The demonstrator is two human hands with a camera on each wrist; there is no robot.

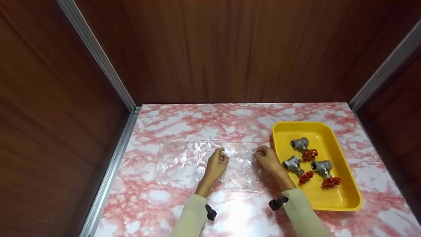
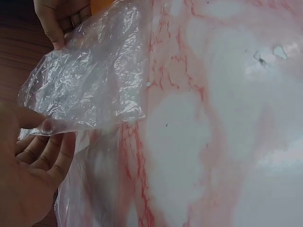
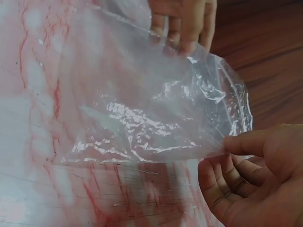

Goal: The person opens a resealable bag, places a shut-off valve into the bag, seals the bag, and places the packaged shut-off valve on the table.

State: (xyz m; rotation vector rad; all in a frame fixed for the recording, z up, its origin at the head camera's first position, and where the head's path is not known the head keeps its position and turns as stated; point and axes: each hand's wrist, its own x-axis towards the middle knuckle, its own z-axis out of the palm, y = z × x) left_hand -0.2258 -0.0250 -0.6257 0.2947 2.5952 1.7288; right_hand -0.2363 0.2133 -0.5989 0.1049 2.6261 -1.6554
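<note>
Both hands hold a clear plastic bag (image 1: 240, 176) by its far part, over the middle of the table. My left hand (image 1: 217, 163) pinches one side edge between thumb and fingers. At the opposite edge my right hand (image 1: 268, 160) pinches the film in the same way. The bag (image 3: 137, 113) looks flat and wrinkled, with shiny creases and thin lines running along its far end. Left of it, more clear plastic film (image 1: 181, 161) lies spread on the table, partly behind the left wrist.
At the right stands a yellow tray (image 1: 324, 199) with three grey metal valves (image 1: 322, 166) with red handwheels inside. The table (image 1: 158, 214) has a red and white marbled top. Brown wood-look panels (image 1: 230, 52) with metal corner rails enclose it at the back and sides.
</note>
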